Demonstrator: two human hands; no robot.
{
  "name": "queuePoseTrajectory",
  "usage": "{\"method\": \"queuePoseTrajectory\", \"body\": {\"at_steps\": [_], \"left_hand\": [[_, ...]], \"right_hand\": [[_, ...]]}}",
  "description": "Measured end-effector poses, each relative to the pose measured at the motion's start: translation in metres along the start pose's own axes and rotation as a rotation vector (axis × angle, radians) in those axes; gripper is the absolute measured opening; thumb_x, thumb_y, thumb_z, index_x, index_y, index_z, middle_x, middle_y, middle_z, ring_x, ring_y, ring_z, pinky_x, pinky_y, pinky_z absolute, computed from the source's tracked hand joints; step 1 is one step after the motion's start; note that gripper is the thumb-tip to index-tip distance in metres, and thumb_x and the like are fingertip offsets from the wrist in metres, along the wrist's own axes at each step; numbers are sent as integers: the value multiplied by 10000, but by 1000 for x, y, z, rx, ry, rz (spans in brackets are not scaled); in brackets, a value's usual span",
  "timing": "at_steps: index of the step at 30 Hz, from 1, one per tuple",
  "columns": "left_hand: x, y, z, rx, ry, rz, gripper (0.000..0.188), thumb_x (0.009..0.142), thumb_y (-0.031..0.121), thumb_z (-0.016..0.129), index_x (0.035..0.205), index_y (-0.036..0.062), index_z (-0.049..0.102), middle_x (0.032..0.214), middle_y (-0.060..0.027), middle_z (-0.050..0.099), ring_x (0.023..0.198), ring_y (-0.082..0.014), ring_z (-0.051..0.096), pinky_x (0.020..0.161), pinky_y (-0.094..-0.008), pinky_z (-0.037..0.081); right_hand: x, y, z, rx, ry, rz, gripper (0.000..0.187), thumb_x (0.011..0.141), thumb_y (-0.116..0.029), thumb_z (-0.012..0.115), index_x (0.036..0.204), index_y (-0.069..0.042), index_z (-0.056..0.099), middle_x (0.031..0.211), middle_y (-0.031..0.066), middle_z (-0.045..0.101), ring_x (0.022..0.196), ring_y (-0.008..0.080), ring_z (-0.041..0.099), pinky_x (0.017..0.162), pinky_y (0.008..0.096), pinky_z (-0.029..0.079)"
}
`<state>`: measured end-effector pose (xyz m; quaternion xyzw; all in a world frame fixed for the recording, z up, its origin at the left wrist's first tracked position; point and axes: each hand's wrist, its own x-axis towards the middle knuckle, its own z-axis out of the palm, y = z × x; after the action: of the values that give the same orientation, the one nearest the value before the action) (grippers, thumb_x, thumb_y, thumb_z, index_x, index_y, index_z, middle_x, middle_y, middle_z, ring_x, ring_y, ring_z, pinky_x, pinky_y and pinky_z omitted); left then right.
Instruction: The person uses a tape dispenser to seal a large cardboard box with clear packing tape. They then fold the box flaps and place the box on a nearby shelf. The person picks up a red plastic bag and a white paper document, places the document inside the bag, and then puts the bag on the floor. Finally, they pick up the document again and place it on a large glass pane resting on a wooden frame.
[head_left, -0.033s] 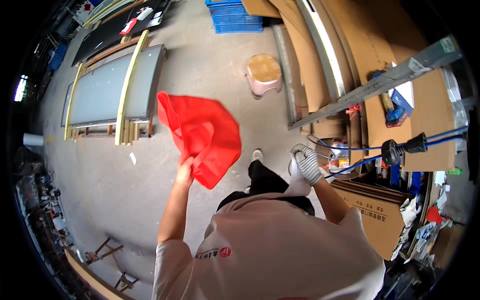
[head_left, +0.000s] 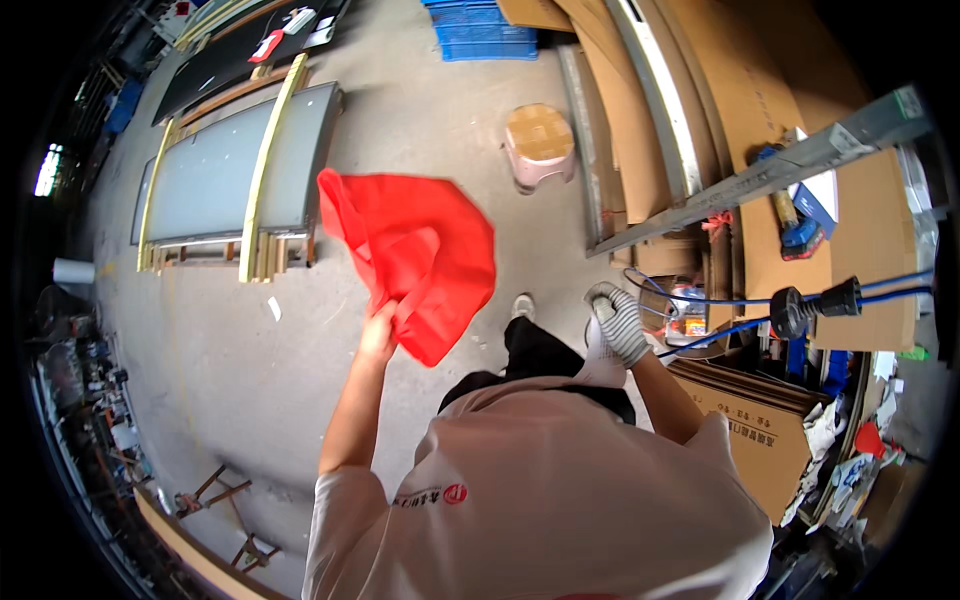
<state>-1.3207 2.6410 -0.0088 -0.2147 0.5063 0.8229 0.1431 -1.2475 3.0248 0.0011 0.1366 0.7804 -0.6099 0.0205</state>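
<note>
The red cloth (head_left: 415,258) is thin, soft fabric, creased and billowing into a loose, roughly triangular sheet above the concrete floor (head_left: 250,360). One bare hand, the left hand (head_left: 378,335), pinches its lower edge with fingers closed on the fabric, the forearm stretched forward and up from the shoulder. The right hand (head_left: 620,322) wears a knitted white work glove with a grey ribbed weave; its fingers curl inward (whether they grip anything cannot be told), the elbow bent and close to the body.

Ahead of the right hand stands one small pink plastic stool (head_left: 540,148) with a round tan seat. Far beyond the left hand lies one curved grey panel (head_left: 225,175) edged by pale yellow strips. To the right of the gloved hand, flat brown cardboard sheets (head_left: 740,90) lean in a stack, crossed by one long grey metal bar (head_left: 770,170). Two blue cables (head_left: 890,290) run just beside that hand, joined at one black plug (head_left: 800,308), above a printed cardboard box (head_left: 760,440).
</note>
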Motion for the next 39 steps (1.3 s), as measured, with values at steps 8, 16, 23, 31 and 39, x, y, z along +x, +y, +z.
{"method": "queuePoseTrajectory", "body": {"at_steps": [8, 16, 23, 31, 39], "left_hand": [[50, 42, 61, -208, -196, -87, 518, 794, 3, 480, 1296, 51, 362, 1230, -95, 500, 1064, -223, 537, 903, -369, 459], [119, 83, 158, -419, -857, -196, 580, 907, 323, 501, 1367, 52, 275, 1378, -91, 366, 1232, -256, 407, 1028, -392, 321], [231, 144, 128, 471, -798, 306, 558, 803, 67, 640, 1304, 65, 395, 1252, -106, 475, 1074, -194, 502, 899, -321, 416], [284, 75, 63, 604, -678, -100, 522, 773, 68, 680, 1240, 74, 447, 1172, -56, 499, 1034, -163, 497, 864, -303, 439], [329, 37, 117, 764, -1044, -253, 717, 791, 84, 654, 1383, 71, 251, 1402, -151, 283, 1291, -254, 278, 1003, -357, 321]], "right_hand": [[75, -89, 44, -883, -349, -111, 1186, 551, -587, 732, 1405, -59, 102, 1178, 281, 472, 851, 321, 619, 743, 367, 502], [170, -62, 87, -197, 135, 29, 351, 785, -212, 586, 1059, -5, 508, 967, 120, 566, 798, 197, 586, 699, 300, 486], [193, -39, 62, 1086, 336, 240, 307, 788, -190, 559, 1055, -39, 584, 1017, 76, 629, 891, 204, 603, 858, 330, 469], [142, -101, 98, 1349, 428, 356, 295, 827, -205, 553, 1071, -39, 580, 1036, 80, 631, 930, 209, 606, 833, 341, 481], [64, -66, 93, 1113, 361, 171, 239, 887, -176, 508, 1057, -29, 589, 979, 53, 638, 865, 172, 614, 797, 316, 484]]}}
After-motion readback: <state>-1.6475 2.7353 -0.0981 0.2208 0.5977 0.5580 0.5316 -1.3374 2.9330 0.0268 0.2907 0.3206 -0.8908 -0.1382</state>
